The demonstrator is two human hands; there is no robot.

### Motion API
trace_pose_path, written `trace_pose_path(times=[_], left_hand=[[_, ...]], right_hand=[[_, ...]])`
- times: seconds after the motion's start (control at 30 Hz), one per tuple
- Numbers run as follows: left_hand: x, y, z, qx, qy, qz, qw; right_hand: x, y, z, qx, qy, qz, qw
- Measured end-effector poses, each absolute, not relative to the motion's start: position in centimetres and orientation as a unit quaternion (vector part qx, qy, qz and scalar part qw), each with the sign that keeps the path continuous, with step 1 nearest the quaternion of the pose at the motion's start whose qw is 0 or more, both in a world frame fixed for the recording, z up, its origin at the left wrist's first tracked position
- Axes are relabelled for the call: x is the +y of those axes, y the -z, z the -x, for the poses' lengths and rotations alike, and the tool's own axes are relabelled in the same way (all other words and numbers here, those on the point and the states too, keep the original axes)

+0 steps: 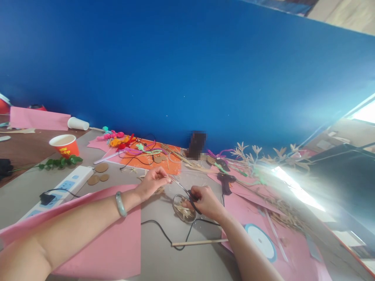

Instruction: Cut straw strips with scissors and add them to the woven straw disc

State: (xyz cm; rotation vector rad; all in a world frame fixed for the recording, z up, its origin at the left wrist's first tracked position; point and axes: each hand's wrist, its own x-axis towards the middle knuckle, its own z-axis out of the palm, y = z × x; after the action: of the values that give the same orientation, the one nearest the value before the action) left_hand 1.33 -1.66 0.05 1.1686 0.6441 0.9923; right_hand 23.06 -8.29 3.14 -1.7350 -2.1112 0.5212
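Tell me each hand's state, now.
Left hand: closed in a pinch; what it holds is too small to tell.
Right hand: closed on the scissors.

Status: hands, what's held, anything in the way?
Left hand pinching a straw piece. Right hand closed on scissors, blades toward left fingers. Round dish of straw bits below; black cable loops nearby.
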Motion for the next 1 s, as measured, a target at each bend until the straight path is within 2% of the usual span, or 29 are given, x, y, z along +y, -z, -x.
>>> trace_pose_path(times=[0.33,0.77,1.0], left_hand=[[-1.88,-0.23,-1.20,0.315,-0.423,-0.561,0.637],[-2.12,-0.44,-1.38,0.294,-0.417,-0.550,0.661],[-2.06,-0.35,-1.29,0.300,-0.418,-0.520,0.682]], right_hand=[[-8.10,-2.69,-23.68,-0.746,-0.211,0.605,0.181],[-8.08,-2.85,-23.80,-0.704,-0.253,0.622,0.230],[-7.84,-2.79,-23.70,-0.718,-0.200,0.613,0.261]])
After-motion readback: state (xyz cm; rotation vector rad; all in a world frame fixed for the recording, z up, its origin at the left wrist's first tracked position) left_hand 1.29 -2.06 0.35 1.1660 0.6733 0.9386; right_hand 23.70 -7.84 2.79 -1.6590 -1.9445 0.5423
